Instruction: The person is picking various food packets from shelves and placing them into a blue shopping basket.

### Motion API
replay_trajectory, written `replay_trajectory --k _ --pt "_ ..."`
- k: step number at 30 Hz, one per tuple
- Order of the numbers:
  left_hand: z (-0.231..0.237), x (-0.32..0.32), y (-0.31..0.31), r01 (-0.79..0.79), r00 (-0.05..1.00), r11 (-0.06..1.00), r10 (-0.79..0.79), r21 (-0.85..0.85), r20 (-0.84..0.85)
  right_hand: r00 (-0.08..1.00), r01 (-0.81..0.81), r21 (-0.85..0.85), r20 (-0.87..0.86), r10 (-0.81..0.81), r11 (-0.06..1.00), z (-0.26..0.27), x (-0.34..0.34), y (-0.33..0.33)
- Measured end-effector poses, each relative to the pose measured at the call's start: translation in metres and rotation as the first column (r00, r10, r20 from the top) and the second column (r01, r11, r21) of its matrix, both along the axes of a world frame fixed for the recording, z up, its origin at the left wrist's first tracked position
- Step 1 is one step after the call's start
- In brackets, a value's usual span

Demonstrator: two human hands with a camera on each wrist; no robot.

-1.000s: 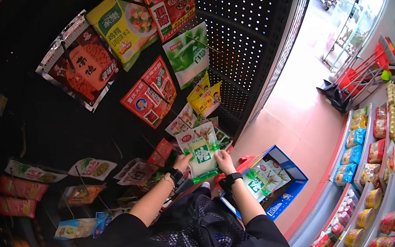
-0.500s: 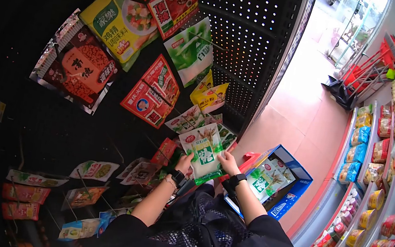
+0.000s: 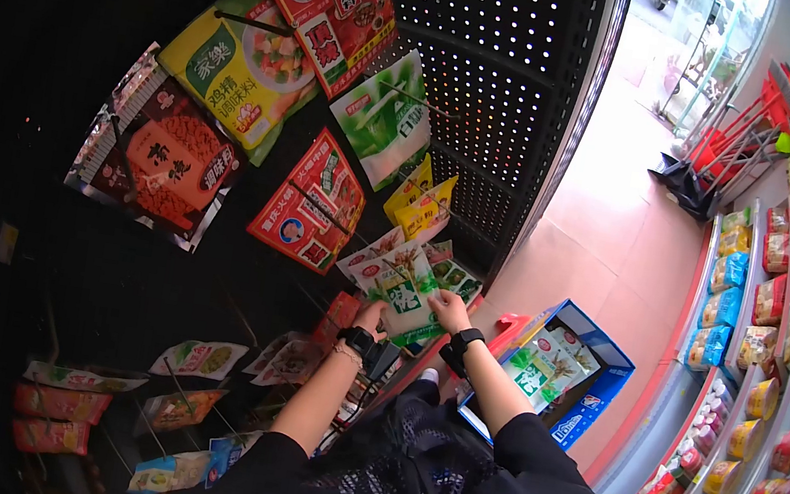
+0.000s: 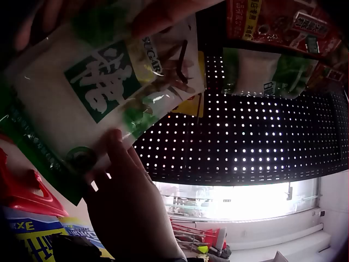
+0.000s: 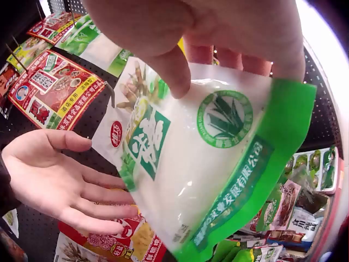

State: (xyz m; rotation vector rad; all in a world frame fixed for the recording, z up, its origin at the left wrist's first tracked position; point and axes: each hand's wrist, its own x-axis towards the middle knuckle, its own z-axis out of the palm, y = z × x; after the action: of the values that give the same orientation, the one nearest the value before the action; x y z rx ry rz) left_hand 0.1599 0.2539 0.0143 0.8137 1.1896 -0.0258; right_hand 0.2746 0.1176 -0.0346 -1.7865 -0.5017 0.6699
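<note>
A white and green sugar packet (image 3: 405, 296) (image 5: 202, 153) is at the hanging rack, a dark hook (image 4: 182, 64) (image 5: 111, 94) showing at its top part. My right hand (image 3: 449, 312) (image 5: 218, 33) grips the packet's edge, its thumb on the front; the same hand (image 4: 128, 202) shows low in the left wrist view. My left hand (image 3: 370, 320) (image 5: 71, 185) is on the packet's other side with fingers extended, some partly behind it. Its fingers (image 4: 169, 13) cross the packet's upper part in the left wrist view.
A blue box (image 3: 610, 383) with similar packets (image 3: 550, 365) stands on the floor at right. Seasoning bags (image 3: 311, 200) hang on hooks around the hands, before a black perforated panel (image 3: 486, 68). Stocked shelves (image 3: 718, 394) line the right side; brooms and dustpans (image 3: 688, 177) stand beyond.
The packet has tilted and moved slightly up and away towards the hanging packets, with both hands following. The camera view has shifted a little.
</note>
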Motion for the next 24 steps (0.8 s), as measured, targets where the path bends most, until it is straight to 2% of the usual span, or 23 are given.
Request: replay_trajectory --k 3,5,7,9,10,12,13,15,16,17,19,20,21,23,24 --pt "-0.004 0.000 0.007 -0.003 0.998 1.000 0.005 -0.029 0.062 0.998 0.038 -0.065 0.048 -0.035 0.997 0.011 0.002 0.010" --pt "0.003 0.001 0.004 0.003 0.997 0.996 0.004 -0.088 0.078 0.994 0.058 -0.265 0.109 -0.030 0.963 0.014 0.004 0.015" --pt "0.007 0.001 -0.001 -0.028 0.997 0.996 0.033 -0.086 0.066 0.994 0.085 -0.252 0.081 -0.066 0.964 0.006 0.004 0.020" --pt "0.007 0.001 -0.002 -0.033 0.998 0.997 0.037 -0.071 0.057 0.980 0.192 -0.137 0.078 -0.182 0.972 -0.004 0.005 0.023" --pt "0.006 -0.001 -0.001 -0.009 0.993 0.997 0.019 -0.083 0.115 0.979 0.198 -0.139 0.076 -0.189 0.970 -0.010 0.007 0.023" --pt "0.011 -0.002 0.000 0.023 0.986 0.995 -0.007 -0.096 0.168 0.923 0.293 -0.156 0.304 -0.237 0.943 -0.020 0.011 0.021" --pt "0.020 0.000 -0.002 0.028 0.980 0.998 -0.014 -0.065 0.198 0.921 0.303 -0.159 0.302 -0.246 0.940 -0.012 0.013 0.017" --pt "0.029 0.003 -0.005 0.046 0.973 0.998 -0.036 -0.040 0.229 0.966 0.252 -0.030 -0.048 -0.253 0.967 -0.001 0.019 0.004" --pt "0.029 0.004 -0.005 0.071 0.960 0.997 -0.074 0.021 0.271 0.948 0.193 0.081 -0.271 -0.164 0.978 0.003 0.023 -0.002" --pt "0.029 0.005 -0.006 0.095 0.944 0.992 -0.116 0.081 0.308 0.944 0.211 0.076 -0.273 -0.184 0.974 0.005 0.023 -0.010" --pt "0.036 0.012 -0.012 0.151 0.947 0.984 -0.173 0.099 0.270 0.892 0.218 0.348 -0.450 -0.042 0.912 0.039 0.017 -0.036" --pt "0.035 0.013 -0.013 0.222 0.933 0.969 -0.243 0.106 0.267 0.894 0.195 0.366 -0.448 -0.011 0.910 0.066 0.013 -0.055" --pt "0.033 0.015 -0.018 0.294 0.913 0.949 -0.313 0.111 0.263 0.888 0.234 0.353 -0.457 -0.051 0.906 0.070 0.007 -0.073" --pt "0.037 0.021 -0.035 0.355 0.897 0.927 -0.375 0.124 0.235 0.919 0.206 0.509 -0.394 0.013 0.836 0.071 -0.003 -0.110" --pt "0.037 0.024 -0.042 0.407 0.870 0.905 -0.426 0.125 0.250 0.906 0.260 0.463 -0.421 -0.048 0.847 0.073 -0.010 -0.132"
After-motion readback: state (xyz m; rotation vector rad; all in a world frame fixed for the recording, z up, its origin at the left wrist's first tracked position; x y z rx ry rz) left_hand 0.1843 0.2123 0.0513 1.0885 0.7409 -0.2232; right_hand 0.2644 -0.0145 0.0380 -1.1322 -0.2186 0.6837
